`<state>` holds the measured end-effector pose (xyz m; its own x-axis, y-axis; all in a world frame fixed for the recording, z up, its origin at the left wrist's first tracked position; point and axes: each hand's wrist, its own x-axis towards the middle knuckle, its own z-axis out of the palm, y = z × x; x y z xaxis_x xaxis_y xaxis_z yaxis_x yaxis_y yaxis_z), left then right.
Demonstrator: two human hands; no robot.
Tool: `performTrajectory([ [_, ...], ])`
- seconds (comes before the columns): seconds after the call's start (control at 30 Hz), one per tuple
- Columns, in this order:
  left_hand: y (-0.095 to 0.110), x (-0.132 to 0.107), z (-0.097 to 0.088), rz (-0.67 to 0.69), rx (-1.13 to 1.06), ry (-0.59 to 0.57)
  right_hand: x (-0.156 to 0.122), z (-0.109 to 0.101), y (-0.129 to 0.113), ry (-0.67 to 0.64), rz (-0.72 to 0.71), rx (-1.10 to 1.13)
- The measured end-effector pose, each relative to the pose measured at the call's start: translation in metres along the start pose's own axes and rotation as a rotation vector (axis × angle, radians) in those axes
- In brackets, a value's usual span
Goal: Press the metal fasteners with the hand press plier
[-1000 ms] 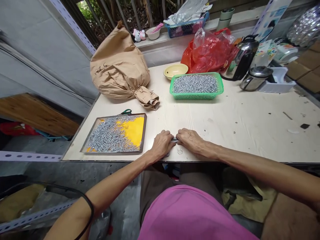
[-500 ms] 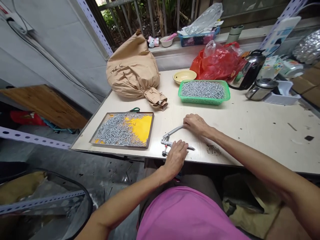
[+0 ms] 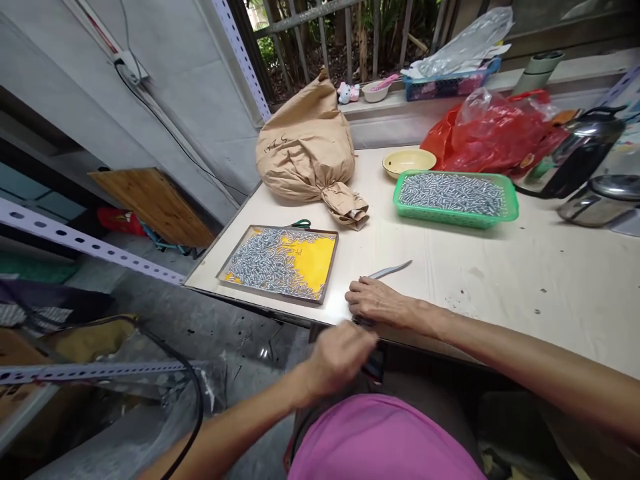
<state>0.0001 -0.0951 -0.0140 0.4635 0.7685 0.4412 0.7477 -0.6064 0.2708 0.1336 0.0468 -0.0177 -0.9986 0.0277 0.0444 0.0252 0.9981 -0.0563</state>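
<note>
My right hand (image 3: pixel 377 301) lies over the head of a grey metal plier-like hand tool at the table's front edge, fingers curled round it. Only one curved handle (image 3: pixel 393 269) pokes out beyond the knuckles; the rest of the tool is covered. My left hand (image 3: pixel 340 350), blurred by motion, is closed just off the edge, below and left of the right one. Whatever its fingers hold is hidden. Left of both hands sits a shallow tray (image 3: pixel 327 273) with a yellow bottom, partly covered by small silvery metal pins.
A green plastic basket (image 3: pixel 455 219) full of similar metal pieces stands farther back, with a cream bowl (image 3: pixel 409 162) behind it. A tied brown paper bag (image 3: pixel 307 150), a red plastic bag (image 3: pixel 475 133) and a steel kettle (image 3: pixel 570 157) line the back. Dark-green-handled scissors (image 3: pixel 301 224) touch the tray's far side.
The view has swung left. My right hand has come off the far handle onto the tool's head. My left hand has left the near handle, curled up and dropped past the table edge.
</note>
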Motion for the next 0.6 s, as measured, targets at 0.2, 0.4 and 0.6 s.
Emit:
performTrajectory([
  [0.2,-0.087,0.011,-0.042,-0.569,0.308,-0.152,0.000,0.008,0.004,0.036,0.020,-0.063],
  [0.4,-0.108,0.025,-0.040,-0.630,0.346,-0.489,-0.017,0.007,0.006,-0.004,0.055,-0.049],
  [0.6,-0.103,0.033,-0.047,-0.631,0.331,-0.590,-0.043,0.006,0.005,0.038,0.352,0.121],
])
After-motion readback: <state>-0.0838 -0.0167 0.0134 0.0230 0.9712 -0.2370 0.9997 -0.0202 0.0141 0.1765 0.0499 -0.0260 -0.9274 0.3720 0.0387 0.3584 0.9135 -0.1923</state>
